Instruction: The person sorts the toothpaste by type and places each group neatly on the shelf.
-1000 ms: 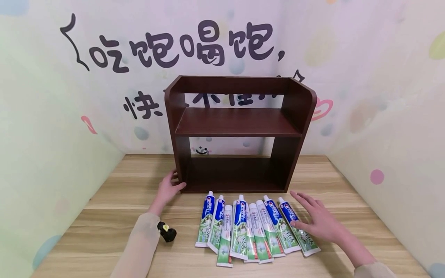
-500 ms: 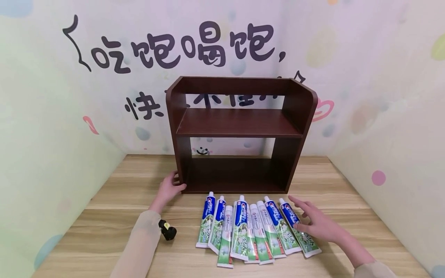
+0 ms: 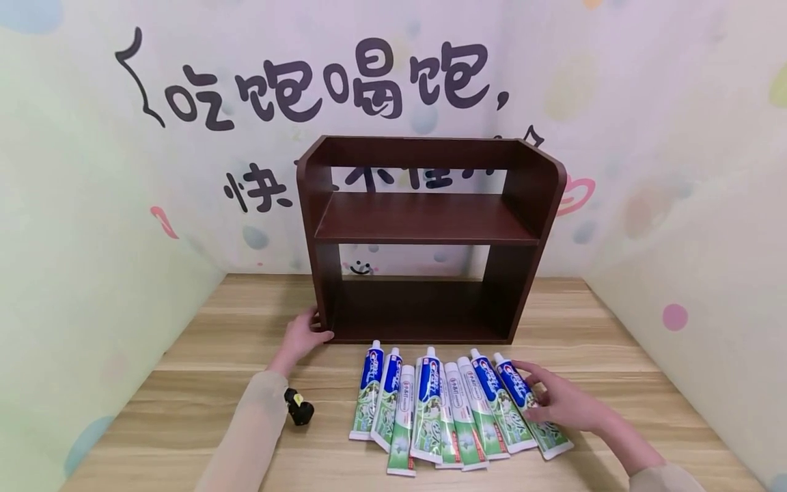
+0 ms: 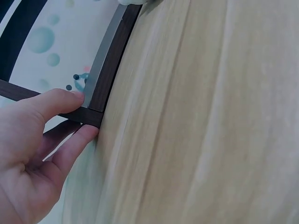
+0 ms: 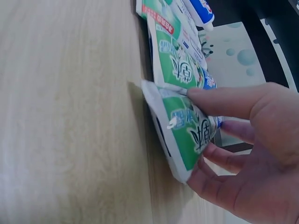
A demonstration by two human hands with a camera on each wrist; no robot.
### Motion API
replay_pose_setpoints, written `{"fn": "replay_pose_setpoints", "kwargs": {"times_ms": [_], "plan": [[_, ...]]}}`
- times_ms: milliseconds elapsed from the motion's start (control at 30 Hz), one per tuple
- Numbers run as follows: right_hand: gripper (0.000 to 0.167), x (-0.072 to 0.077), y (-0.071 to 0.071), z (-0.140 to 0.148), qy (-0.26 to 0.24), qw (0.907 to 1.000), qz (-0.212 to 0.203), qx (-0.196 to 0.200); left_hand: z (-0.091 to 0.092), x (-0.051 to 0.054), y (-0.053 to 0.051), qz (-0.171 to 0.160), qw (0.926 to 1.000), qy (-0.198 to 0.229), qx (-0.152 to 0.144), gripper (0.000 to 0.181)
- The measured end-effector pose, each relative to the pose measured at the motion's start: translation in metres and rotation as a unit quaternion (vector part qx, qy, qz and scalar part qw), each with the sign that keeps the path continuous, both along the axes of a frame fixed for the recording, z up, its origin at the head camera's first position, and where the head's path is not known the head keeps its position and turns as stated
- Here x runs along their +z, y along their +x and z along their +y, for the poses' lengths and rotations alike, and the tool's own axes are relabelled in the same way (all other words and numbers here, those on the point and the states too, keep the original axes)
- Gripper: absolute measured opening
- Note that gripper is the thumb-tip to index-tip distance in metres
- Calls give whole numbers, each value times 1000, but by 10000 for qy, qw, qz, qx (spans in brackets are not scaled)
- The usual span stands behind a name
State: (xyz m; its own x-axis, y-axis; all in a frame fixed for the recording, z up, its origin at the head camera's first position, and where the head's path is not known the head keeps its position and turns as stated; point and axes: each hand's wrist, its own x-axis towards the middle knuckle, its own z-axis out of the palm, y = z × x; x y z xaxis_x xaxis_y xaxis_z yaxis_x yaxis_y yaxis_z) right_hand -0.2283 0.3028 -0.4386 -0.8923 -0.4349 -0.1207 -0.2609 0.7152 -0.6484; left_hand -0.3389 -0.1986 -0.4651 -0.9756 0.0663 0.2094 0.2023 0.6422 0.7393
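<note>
A dark brown two-tier shelf stands on the table. At its lower left corner my left hand pinches the side panel, thumb on one face and fingers on the other. Several toothpaste tubes lie fanned in a row before the shelf, caps pointing toward it. My right hand is at the rightmost toothpaste tube. In the right wrist view, the thumb touches one long edge of that tube and the fingers curl against the other, holding it across its width.
A small black object with a yellow mark is by the left wrist. Patterned walls with dark lettering enclose the wooden table at the back and both sides. Both shelf tiers hold nothing visible.
My right hand has come down and closed in on the rightmost toothpaste tube, its fingers drawing together around it. The left hand stays on the shelf's corner. The head view shifts slightly.
</note>
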Motion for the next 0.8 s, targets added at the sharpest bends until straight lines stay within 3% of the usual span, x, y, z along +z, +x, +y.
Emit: {"fn": "replay_pose_setpoints", "kwargs": {"times_ms": [367,567,800], "plan": [[89,7,-7,-5,333,9994,32,9,0,6,2,26,9999,-81,95,65],[89,7,-15,1,-133,9971,-741,110,0,3,1,96,9997,-171,112,63],[86,6,-17,11,-876,9833,-1568,297,0,2,3,139,9999,-41,0,61]]}}
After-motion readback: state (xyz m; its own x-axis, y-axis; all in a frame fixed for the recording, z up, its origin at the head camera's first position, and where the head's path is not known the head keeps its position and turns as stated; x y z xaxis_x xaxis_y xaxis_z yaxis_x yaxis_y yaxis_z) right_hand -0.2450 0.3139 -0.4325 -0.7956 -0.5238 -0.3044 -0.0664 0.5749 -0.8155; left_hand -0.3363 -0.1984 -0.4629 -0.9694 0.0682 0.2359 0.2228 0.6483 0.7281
